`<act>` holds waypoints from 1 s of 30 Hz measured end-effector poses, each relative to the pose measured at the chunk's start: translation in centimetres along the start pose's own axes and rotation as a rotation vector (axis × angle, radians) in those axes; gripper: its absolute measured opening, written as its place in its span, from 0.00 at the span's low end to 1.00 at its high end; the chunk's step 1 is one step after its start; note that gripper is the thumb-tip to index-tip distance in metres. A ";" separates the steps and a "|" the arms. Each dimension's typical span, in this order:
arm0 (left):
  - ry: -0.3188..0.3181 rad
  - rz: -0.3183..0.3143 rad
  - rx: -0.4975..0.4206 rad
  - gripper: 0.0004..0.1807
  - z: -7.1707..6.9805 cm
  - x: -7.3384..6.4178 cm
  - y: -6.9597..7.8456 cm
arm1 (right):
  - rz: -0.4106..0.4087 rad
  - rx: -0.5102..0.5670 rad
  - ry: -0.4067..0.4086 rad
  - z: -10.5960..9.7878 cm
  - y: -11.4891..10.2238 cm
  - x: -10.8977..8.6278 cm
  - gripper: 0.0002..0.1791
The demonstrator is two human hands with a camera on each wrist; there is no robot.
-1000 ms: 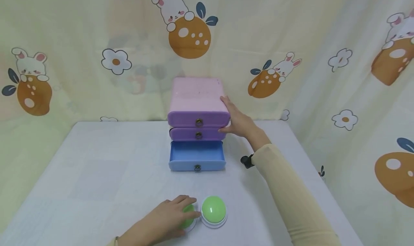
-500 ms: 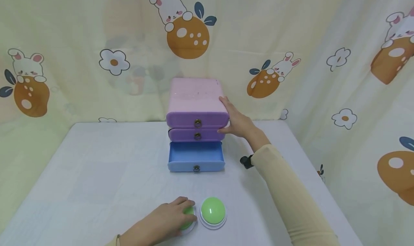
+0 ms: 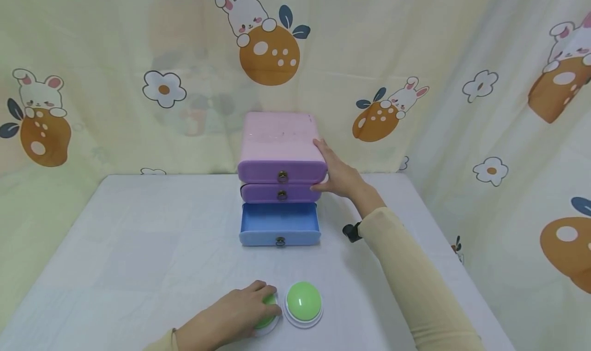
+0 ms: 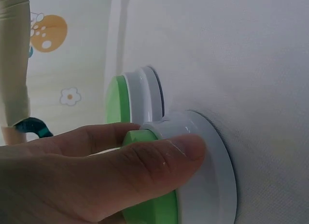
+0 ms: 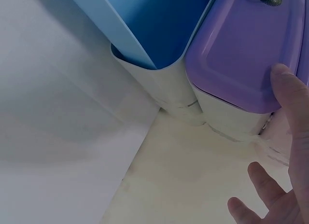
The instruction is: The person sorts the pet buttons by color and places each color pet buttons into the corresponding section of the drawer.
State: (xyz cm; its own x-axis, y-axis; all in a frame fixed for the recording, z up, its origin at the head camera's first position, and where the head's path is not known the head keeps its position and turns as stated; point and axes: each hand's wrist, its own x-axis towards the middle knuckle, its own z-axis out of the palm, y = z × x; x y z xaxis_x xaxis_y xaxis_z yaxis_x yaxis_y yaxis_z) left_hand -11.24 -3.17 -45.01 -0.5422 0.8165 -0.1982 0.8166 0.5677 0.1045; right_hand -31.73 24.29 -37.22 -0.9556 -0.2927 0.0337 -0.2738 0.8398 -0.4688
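Observation:
My left hand (image 3: pixel 233 312) grips the near left push button, a green dome (image 3: pixel 269 320) on a round white base. In the left wrist view its thumb (image 4: pixel 166 156) lies along the side of the white base. An identical push button (image 3: pixel 303 300) sits just to the right. My right hand (image 3: pixel 342 176) rests against the right side of a small drawer cabinet (image 3: pixel 280 135) with a pink top. Its thumb touches the right edge of the middle purple drawer (image 3: pixel 260 192), other fingers spread. Below, a light blue drawer (image 3: pixel 300 237) is pulled out, with nothing visible inside.
The cabinet stands at the back of a white-covered table (image 3: pixel 138 258), near a cream curtain (image 3: pixel 194 43) printed with rabbits and flowers. A dark strap-like piece (image 3: pixel 353 231) shows at the right wrist. The right forearm (image 3: pixel 411 274) crosses the table's right side.
The left hand's fingers have drawn in slightly around the left push button. The right hand keeps its place on the cabinet, and the drawers have not moved.

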 end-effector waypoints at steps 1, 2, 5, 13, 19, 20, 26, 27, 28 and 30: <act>-0.006 -0.003 -0.004 0.31 0.0 0.0 0.0 | 0.004 0.003 -0.001 0.0 0.0 0.0 0.68; -0.012 -0.006 -0.007 0.31 0.0 0.1 0.0 | 0.004 0.006 -0.002 0.0 -0.1 0.0 0.68; -0.033 -0.018 -0.021 0.31 0.1 0.2 -0.1 | 0.006 0.007 -0.002 0.0 -0.1 0.0 0.68; -0.059 -0.021 -0.030 0.31 0.0 0.5 -0.2 | 0.004 0.005 0.002 0.1 0.0 0.0 0.68; -0.064 -0.021 -0.025 0.31 0.0 0.5 -0.2 | 0.003 0.014 0.004 0.2 0.3 0.0 0.69; -0.070 -0.023 -0.030 0.31 0.0 0.6 -0.3 | 0.003 0.014 0.005 0.2 0.3 0.0 0.69; -0.071 -0.025 -0.035 0.30 -0.1 0.3 -0.3 | 0.003 0.021 0.009 0.2 0.2 0.0 0.69; -0.061 -0.025 -0.031 0.30 -0.1 0.2 -0.3 | 0.003 0.022 0.008 0.2 0.3 0.1 0.69; -0.046 -0.024 -0.020 0.30 -0.1 0.2 -0.3 | 0.005 0.021 0.008 0.2 0.3 0.1 0.69; -0.004 -0.024 0.003 0.30 -0.2 0.0 -0.3 | 0.004 0.022 0.008 0.3 0.3 0.1 0.69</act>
State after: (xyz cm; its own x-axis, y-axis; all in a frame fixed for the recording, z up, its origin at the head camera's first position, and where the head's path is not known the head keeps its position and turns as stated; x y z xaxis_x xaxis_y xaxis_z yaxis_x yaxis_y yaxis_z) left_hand -11.54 -3.36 -44.85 -0.5613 0.8020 -0.2042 0.8038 0.5871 0.0963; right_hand -31.91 24.40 -37.59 -0.9575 -0.2858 0.0384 -0.2675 0.8308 -0.4881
